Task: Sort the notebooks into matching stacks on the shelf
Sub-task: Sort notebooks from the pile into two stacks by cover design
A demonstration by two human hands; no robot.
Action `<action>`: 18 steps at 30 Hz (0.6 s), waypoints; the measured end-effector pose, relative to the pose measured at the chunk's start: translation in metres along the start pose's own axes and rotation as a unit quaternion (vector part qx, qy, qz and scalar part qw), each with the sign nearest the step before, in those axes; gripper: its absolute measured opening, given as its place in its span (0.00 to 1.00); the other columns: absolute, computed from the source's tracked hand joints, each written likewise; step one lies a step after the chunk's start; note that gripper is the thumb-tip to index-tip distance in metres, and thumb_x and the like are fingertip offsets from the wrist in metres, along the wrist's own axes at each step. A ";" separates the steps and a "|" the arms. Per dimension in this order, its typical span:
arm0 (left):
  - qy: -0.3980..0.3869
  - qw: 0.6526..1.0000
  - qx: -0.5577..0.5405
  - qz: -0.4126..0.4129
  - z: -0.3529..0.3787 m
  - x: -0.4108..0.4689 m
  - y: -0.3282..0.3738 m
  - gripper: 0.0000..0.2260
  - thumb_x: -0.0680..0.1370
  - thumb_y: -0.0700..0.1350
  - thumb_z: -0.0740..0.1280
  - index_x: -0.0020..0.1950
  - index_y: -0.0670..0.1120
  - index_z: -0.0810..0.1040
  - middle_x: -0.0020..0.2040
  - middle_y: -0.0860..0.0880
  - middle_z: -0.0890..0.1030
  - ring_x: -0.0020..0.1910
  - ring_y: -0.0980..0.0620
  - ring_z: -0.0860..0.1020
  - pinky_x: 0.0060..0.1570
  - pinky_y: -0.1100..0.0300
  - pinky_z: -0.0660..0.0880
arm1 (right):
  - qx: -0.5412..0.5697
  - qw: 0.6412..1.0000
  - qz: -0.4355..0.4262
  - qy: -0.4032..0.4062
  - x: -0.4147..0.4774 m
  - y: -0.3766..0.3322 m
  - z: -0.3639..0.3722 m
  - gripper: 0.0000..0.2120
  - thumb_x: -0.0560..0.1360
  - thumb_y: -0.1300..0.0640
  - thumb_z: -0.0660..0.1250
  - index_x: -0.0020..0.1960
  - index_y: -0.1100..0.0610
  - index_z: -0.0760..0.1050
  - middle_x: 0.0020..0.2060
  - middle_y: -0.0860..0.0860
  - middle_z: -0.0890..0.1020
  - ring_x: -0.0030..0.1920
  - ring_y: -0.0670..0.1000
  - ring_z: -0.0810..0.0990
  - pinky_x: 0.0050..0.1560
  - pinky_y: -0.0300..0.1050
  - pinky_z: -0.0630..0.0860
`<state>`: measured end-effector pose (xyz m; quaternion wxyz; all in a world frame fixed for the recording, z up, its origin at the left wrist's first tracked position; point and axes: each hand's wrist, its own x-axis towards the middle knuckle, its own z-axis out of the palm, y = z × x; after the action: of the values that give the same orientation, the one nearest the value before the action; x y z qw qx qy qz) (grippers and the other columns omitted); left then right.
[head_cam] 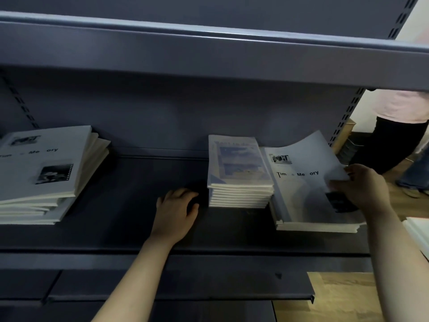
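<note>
Shelf (130, 182) holds three notebook stacks (240, 173); right hand (364, 189) grips one top notebook (301, 182).

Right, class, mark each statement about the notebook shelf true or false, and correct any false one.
1. The right hand pinches the top notebook of the right stack. True.
2. The left hand grips a notebook. False: it rests on the shelf, holding nothing.
3. The shelf holds two stacks. False: three, counting the middle stack and the left stack.
4. The middle stack is taller than the right stack. True.
</note>
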<state>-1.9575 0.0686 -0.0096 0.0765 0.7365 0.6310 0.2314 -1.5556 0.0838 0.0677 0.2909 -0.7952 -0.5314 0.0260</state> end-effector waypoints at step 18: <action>0.002 1.000 0.001 0.007 0.000 0.000 -0.001 0.16 0.80 0.52 0.59 0.67 0.54 0.73 0.67 0.54 0.71 0.66 0.51 0.67 0.64 0.51 0.60 | -0.067 0.996 0.034 -0.050 0.009 -0.006 0.008 0.18 0.69 0.51 0.75 0.51 0.63 0.78 0.43 0.61 0.80 0.46 0.61 0.77 0.43 0.51 0.73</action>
<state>-1.9583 0.0684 -0.0101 0.0727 0.7407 0.6261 0.2326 -1.5594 0.0967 0.0669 0.2090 -0.8283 -0.5183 0.0395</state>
